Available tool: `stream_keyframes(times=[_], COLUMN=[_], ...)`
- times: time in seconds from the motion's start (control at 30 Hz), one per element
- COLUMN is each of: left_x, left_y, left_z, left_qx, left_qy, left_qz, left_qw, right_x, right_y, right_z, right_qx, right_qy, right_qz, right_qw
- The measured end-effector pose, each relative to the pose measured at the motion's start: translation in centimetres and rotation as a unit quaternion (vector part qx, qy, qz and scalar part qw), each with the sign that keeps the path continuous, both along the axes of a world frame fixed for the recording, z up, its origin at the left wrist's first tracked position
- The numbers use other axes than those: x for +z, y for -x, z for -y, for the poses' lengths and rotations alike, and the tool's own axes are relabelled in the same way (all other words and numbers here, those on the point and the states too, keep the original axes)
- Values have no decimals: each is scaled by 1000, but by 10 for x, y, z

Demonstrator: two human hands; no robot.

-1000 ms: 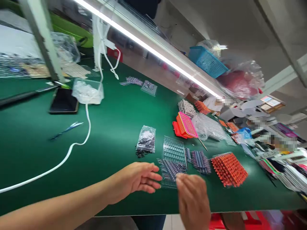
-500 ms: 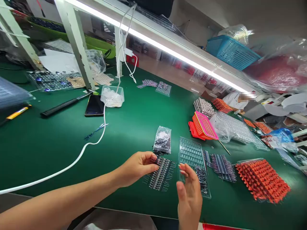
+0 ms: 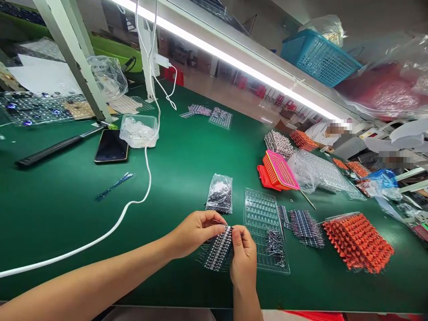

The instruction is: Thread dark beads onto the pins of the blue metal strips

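Green table [image 3: 187, 151] across centre, glossy. Lit tube [image 3: 217, 52] slants from 11 toward 2 o'clock, along pale shelf [image 3: 207, 29]. Chipped white post [image 3: 73, 58] at 10, second post [image 3: 147, 67] near 11. Greyish floor [image 3: 214, 84] at 12, beyond table. Red seats [image 3: 261, 91] at 1, too small to detail.

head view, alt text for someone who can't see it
A left hand and right hand grip a dark beaded piece at a green table. A clear tray with dark bits lies just right, an orange stack beyond, a phone leftward.
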State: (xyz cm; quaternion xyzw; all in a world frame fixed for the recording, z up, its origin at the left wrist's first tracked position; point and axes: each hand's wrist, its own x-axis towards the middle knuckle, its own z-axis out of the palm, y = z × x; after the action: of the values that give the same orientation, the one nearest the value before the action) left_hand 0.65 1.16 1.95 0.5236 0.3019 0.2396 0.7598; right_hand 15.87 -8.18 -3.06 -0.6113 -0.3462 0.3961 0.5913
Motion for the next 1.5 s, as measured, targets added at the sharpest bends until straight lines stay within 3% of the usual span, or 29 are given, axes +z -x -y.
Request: stream_keyframes(times=[0.13, 0.3, 0.57, 1.37, 1.5], left_x=[-19, -29, -29, -30, -27], left_y=[-3, -3, -3, -3, -1], left_z=[-1, 2, 5, 6, 1], left_qx=[10, -4, 15, 27, 37], left_qy=[45, 48, 23, 57, 50], left_qz=[-1, 1, -14, -16, -21], left_qw=[999, 999, 1000, 998, 998], right_x=[-16, -16, -12, -17, -17], right_y=[1, 1, 3, 5, -2], right_z=[-1, 1, -1, 1, 1], right_qx=[-1, 8, 21, 2, 32], right_qy=[3, 15, 32, 41, 32], right_qz=[-89, -99, -147, -164, -152], right_qw=[996, 995, 988, 986, 987])
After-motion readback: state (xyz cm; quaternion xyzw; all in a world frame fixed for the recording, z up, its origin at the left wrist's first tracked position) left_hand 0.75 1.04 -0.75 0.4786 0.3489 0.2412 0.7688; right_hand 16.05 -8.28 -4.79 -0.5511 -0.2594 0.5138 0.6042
